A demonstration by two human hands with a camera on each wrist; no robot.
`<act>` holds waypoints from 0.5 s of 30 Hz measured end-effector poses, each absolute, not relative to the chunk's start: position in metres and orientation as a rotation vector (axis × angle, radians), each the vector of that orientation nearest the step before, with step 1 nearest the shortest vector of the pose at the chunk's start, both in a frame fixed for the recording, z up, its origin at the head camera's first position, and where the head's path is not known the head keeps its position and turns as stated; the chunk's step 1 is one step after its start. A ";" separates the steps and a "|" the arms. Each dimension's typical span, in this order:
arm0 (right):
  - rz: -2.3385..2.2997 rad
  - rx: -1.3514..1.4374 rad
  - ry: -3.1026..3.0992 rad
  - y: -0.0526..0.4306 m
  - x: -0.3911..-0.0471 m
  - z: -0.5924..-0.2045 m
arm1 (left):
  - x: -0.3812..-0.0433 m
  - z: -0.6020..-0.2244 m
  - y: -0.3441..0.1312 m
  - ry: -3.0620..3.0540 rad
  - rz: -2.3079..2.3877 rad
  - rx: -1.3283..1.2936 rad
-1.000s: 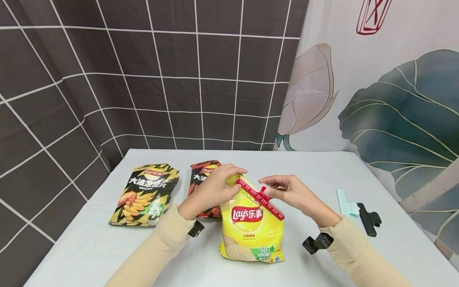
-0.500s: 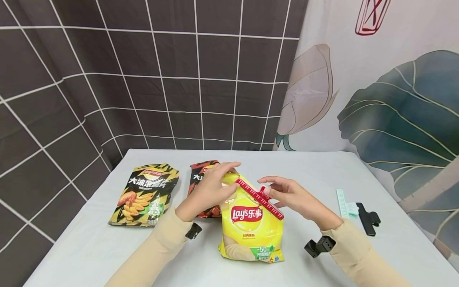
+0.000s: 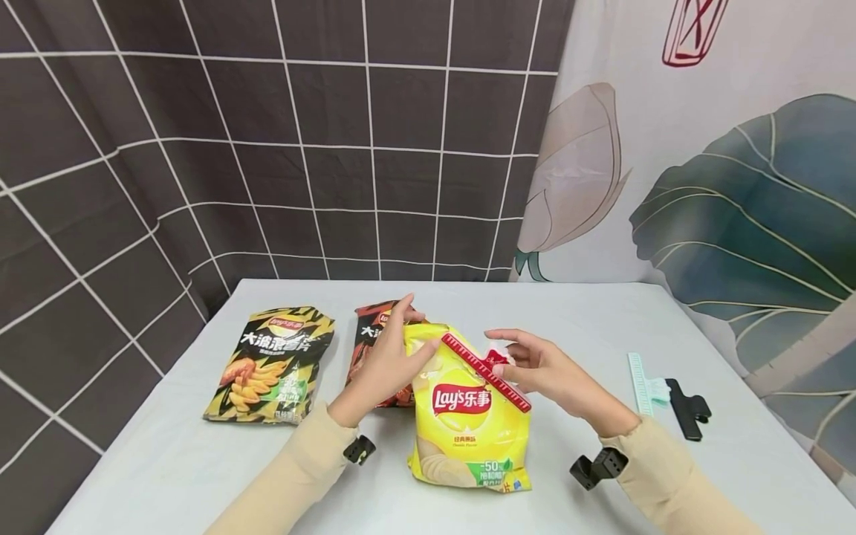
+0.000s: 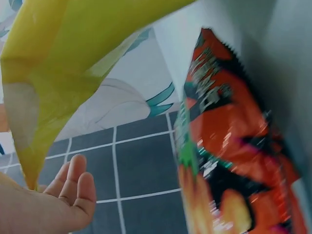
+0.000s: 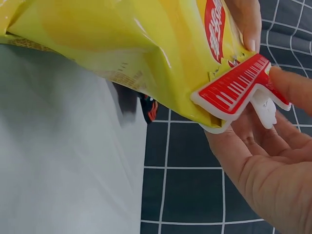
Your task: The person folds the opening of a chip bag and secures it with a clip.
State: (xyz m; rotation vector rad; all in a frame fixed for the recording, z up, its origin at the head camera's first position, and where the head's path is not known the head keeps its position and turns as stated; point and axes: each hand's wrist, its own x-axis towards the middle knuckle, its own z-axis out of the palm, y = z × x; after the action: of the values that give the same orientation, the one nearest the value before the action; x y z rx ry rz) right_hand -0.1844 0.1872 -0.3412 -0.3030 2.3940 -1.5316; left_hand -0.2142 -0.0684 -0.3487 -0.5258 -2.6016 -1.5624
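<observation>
A yellow Lay's chip bag [image 3: 468, 438] stands on the table in front of me. Across its top right corner sits a red and white bag clip [image 3: 478, 364], slanting down to the right. My right hand [image 3: 545, 368] holds the clip's handle; in the right wrist view the thumb is on the red lever [image 5: 278, 90] and the fingers curl behind the white one. My left hand [image 3: 384, 364] is spread at the bag's upper left edge, thumb tip by the clip's upper end. In the left wrist view its fingers [image 4: 78, 187] hold nothing.
Behind my left hand lies a red and black chip bag [image 3: 366, 338], partly hidden. A black and yellow chip bag [image 3: 274, 364] lies farther left. On the right are a mint clip [image 3: 638, 379] and a black clip [image 3: 685, 412]. Dark gridded cloth [image 3: 321, 171] hangs behind the table.
My left hand's fingers have lifted off the bag's top and spread back to the left. The right thumb has slid slightly lower on the clip's handle. Bag and clip stay nearly in place.
</observation>
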 end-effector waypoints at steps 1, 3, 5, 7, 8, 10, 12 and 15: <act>-1.540 -0.287 2.389 0.187 -0.184 -0.341 | -0.214 -0.351 -0.068 -2.600 -1.587 -0.509; -1.549 -0.260 2.387 0.186 -0.184 -0.342 | -0.215 -0.354 -0.069 -2.589 -1.666 -0.466; -1.546 -0.241 2.398 0.186 -0.183 -0.342 | -0.215 -0.357 -0.070 -2.580 -1.739 -0.409; -1.541 -0.232 2.415 0.186 -0.183 -0.342 | -0.215 -0.359 -0.071 -2.586 -1.792 -0.354; -1.537 -0.232 2.425 0.187 -0.182 -0.343 | -0.215 -0.361 -0.071 -2.589 -1.823 -0.335; -1.542 -0.243 2.429 0.188 -0.181 -0.344 | -0.214 -0.363 -0.071 -2.616 -1.849 -0.312; -1.559 -0.245 2.409 0.189 -0.180 -0.347 | -0.211 -0.365 -0.070 -2.634 -1.891 -0.323; -1.568 -0.249 2.382 0.191 -0.179 -0.351 | -0.208 -0.369 -0.069 -2.635 -1.956 -0.353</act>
State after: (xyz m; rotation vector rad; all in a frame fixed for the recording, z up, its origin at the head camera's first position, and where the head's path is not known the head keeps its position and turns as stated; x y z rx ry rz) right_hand -0.1786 0.1905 -0.3512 -0.2486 2.3817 -1.5675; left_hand -0.2077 -0.0694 -0.3691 -0.3533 -2.6349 -1.9561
